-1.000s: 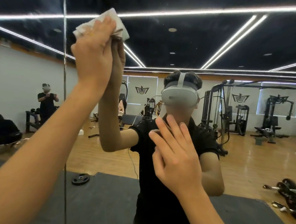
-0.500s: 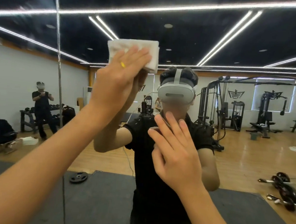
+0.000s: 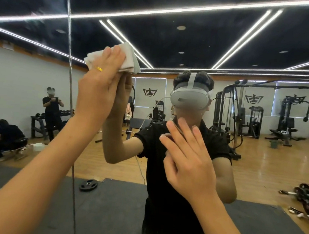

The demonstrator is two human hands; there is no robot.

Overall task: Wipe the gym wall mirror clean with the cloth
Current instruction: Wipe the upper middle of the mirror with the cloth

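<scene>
The wall mirror (image 3: 193,19) fills the whole view and reflects me in a black shirt and a grey headset. My left hand (image 3: 98,91) is raised at the upper left and presses a folded white cloth (image 3: 128,60) flat against the glass with straight fingers; a yellow ring shows on one finger. Just right of centre and lower down, my right hand (image 3: 187,161) is held up with spread, straight fingers at the glass and holds nothing. Whether it touches the mirror I cannot tell.
A vertical mirror seam (image 3: 69,74) runs just left of the cloth. The reflection shows gym machines (image 3: 241,113) at the right, a weight plate (image 3: 88,185) on a dark mat, barbell plates (image 3: 307,198) at the far right, and two people (image 3: 51,109) at the left.
My left hand slid the cloth down and to the right across the glass, then back left toward the seam. My right hand stayed in place with fingers spread.
</scene>
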